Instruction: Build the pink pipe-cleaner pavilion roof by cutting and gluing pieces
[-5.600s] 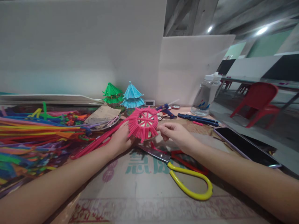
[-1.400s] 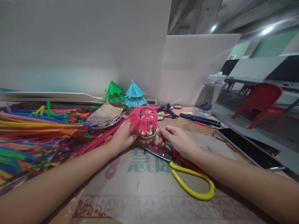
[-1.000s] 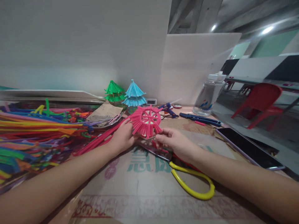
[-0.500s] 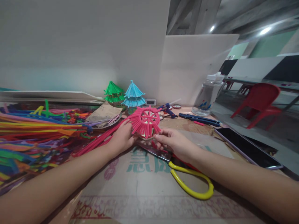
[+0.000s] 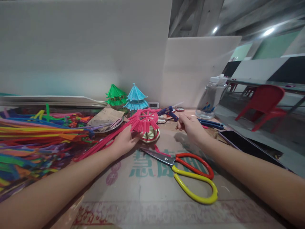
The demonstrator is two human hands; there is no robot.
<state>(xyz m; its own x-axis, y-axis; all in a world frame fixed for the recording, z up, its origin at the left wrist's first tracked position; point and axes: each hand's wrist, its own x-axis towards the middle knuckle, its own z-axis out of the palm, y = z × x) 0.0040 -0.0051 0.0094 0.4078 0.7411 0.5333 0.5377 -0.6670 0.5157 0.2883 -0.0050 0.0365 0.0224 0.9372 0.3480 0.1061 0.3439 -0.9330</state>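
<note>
A small pink umbrella-shaped model (image 5: 144, 121) stands tilted, its roof of pink pipe cleaner strips over a pale round base (image 5: 150, 136). My left hand (image 5: 127, 140) grips it by its left side; the fingertips are partly hidden by the roof. Off to the right, my right hand (image 5: 190, 127) hovers beside a dark blue glue gun (image 5: 168, 111), its fingers bent and apart, with nothing visible in them. Scissors (image 5: 170, 160) with one red and one yellow handle lie partly open below the model. A bundle of pink pipe cleaners (image 5: 100, 146) lies beside my left hand.
Colourful pipe cleaners (image 5: 35, 132) fill the left side. Behind stand a green model (image 5: 116, 95) and a light blue one (image 5: 135, 97). At right are a water bottle (image 5: 211, 97), a blue utility knife (image 5: 211, 123) and a phone (image 5: 247, 149). A white partition (image 5: 83, 47) rises behind.
My right hand has let go of the pink model and moved right and up, uncovering the red scissor handle. My left hand has shifted the model slightly left, and its roof now tilts differently.
</note>
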